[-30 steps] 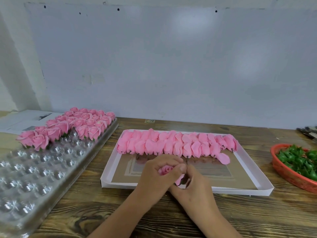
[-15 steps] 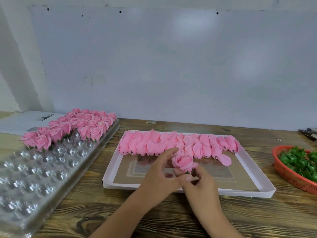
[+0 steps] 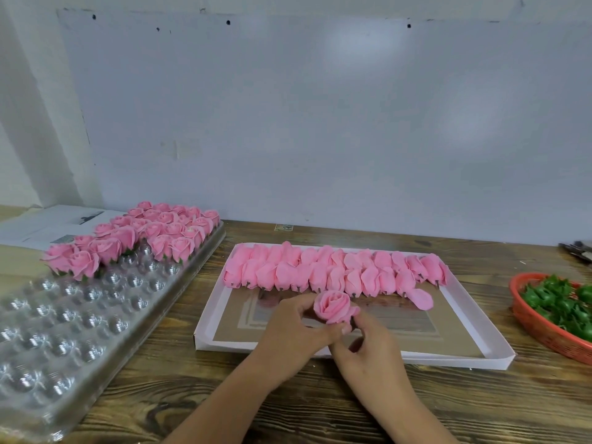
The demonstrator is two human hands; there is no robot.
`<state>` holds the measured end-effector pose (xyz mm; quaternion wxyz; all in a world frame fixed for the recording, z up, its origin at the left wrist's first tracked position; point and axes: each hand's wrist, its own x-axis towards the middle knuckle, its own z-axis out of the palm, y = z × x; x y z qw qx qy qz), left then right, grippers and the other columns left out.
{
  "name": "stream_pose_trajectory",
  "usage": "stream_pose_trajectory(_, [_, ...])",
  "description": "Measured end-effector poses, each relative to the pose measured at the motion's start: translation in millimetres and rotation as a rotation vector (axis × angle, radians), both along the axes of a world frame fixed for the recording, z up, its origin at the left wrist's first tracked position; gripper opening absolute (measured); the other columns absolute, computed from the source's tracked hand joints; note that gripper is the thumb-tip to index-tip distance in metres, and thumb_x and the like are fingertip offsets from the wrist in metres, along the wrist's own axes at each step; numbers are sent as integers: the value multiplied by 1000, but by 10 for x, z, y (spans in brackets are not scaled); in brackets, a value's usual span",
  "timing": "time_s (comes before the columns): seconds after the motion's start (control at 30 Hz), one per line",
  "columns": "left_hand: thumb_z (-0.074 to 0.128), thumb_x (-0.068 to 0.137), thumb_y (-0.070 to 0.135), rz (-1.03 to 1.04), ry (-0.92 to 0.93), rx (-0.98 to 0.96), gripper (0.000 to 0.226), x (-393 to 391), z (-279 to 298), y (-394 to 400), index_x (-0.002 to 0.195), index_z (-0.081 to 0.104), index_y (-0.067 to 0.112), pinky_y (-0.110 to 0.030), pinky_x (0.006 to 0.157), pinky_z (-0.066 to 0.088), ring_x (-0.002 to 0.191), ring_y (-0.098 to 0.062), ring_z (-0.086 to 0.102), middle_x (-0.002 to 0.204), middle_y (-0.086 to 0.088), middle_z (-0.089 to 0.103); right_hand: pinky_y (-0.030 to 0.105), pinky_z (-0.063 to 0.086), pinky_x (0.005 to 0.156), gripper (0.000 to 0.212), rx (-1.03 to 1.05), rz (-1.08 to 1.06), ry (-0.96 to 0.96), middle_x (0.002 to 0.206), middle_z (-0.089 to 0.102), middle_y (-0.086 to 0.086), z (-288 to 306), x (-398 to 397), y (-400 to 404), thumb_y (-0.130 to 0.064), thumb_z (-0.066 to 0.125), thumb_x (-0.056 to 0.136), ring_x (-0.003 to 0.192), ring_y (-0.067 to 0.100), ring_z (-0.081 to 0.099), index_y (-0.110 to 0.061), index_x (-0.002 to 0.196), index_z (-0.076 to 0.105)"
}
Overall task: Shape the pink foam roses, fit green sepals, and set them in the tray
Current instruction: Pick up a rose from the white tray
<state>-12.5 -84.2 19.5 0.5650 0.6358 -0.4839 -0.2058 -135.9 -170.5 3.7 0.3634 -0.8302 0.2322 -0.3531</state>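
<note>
a: two hands are working one item. left hand point(image 3: 290, 328) is pinching the pink foam rose point(image 3: 333, 306) from its left side; right hand point(image 3: 368, 347) is curling its fingers under the base and pinching there. rose is sitting upright between the fingertips, above the near part of the shallow white box point(image 3: 495, 358).

b: sepal fitted?

a: cannot tell; the underside is hidden by fingers. green sepals point(image 3: 563, 302) are lying in the red basket point(image 3: 531, 325), well apart to the right.

b: risks, listed.

a: item one: foam petals are probably creasing or tearing if the pinch is tightening too far. item two: the outer petal is possibly unrolling if one hand is letting go early. item three: a wrist sweeping forward is likely knocking the row of unshaped buds point(image 3: 333, 270) or the loose petal point(image 3: 421, 298) just behind the rose.

b: edges and room?

a: the box's near rim is running just under the wrists, so a low pull-back is catching it. bare wood table point(image 3: 320, 408) is lying open toward the person. clear blister tray point(image 3: 64, 318) is standing to the left, finished roses point(image 3: 137, 238) filling its far end, near cups unfilled; the path there is crossing only open table.

b: right side?

a: basket near the box corner; reaching is needing a lift over the rim.
</note>
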Motion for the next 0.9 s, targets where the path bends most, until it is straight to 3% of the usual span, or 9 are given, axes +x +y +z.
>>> stream_pose_trajectory(0.1, [79, 80, 39, 47, 4, -24, 25, 6, 31, 15, 104, 75, 41, -22, 86, 54, 97, -1, 69, 100, 16, 76, 10, 38, 59, 26, -4, -12, 10, 82, 60, -22, -39, 13, -9, -26, 64, 82, 67, 0, 55, -46, 99, 59])
stream_pose_trajectory(0.17, [81, 79, 36, 177, 56, -73, 15, 69, 112, 51, 92, 76, 40, -14, 72, 54, 81, 1, 70, 87, 12, 77, 12, 43, 63, 44, 26, -16, 6, 90, 61, -18, -78, 3, -12, -26, 66, 83, 81, 3, 59, -43, 122, 54])
stream_pose_trajectory(0.23, [81, 78, 35, 323, 135, -121, 9, 239, 229, 112, 84, 75, 31, -19, 63, 55, 72, -7, 72, 78, 3, 76, 12, 46, 67, 53, 42, -20, -13, 97, 62, -19, -99, -13, -22, -22, 66, 85, 93, 8, 59, -36, 134, 51])
stream_pose_trajectory(0.4, [79, 82, 34, 640, 150, -182, 14, 962, 534, 386, 87, 69, 26, -29, 60, 52, 71, -10, 66, 79, 6, 72, 10, 45, 68, 54, 90, -18, -43, 100, 60, -22, -95, -26, -19, -11, 63, 89, 92, 7, 58, -37, 134, 48])
stream_pose_trajectory(0.53, [77, 83, 43, 859, 63, -170, 22, 1705, 630, 767, 96, 64, 29, -23, 42, 48, 61, -13, 58, 82, 6, 68, 8, 44, 70, 57, 109, -18, -60, 97, 62, -20, -86, -19, -16, -8, 61, 89, 88, 6, 58, -44, 130, 44])
stream_pose_trajectory(0.63, [80, 80, 48, 1026, 50, -167, 41, 2211, 551, 1018, 108, 68, 21, -26, 53, 51, 63, -19, 58, 82, 0, 68, 8, 43, 70, 55, 111, -21, -53, 98, 61, -22, -101, -10, -27, -8, 60, 90, 84, 5, 58, -43, 130, 45])
stream_pose_trajectory(0.73, [78, 73, 53, 1075, 18, -40, 56, 2573, 405, 1155, 105, 70, 8, -43, 72, 53, 73, -27, 61, 91, -18, 71, 7, 43, 69, 57, 113, -25, -50, 103, 58, -26, -115, 2, -38, -9, 59, 90, 80, 6, 58, -49, 127, 43])
stream_pose_trajectory(0.83, [82, 75, 45, 1028, -48, 89, 51, 2727, 280, 1175, 110, 71, 10, -53, 88, 55, 90, -34, 69, 98, -16, 73, 8, 43, 69, 59, 92, -32, -57, 104, 58, -25, -117, 4, -48, -9, 58, 89, 82, 7, 58, -55, 122, 42])
stream_pose_trajectory(0.9, [83, 80, 37, 990, -127, 153, 46, 2743, 234, 1142, 114, 69, 9, -47, 82, 55, 85, -32, 67, 96, -13, 71, 8, 43, 68, 59, 80, -34, -58, 103, 59, -25, -119, 4, -54, -7, 58, 89, 82, 8, 59, -53, 122, 43])
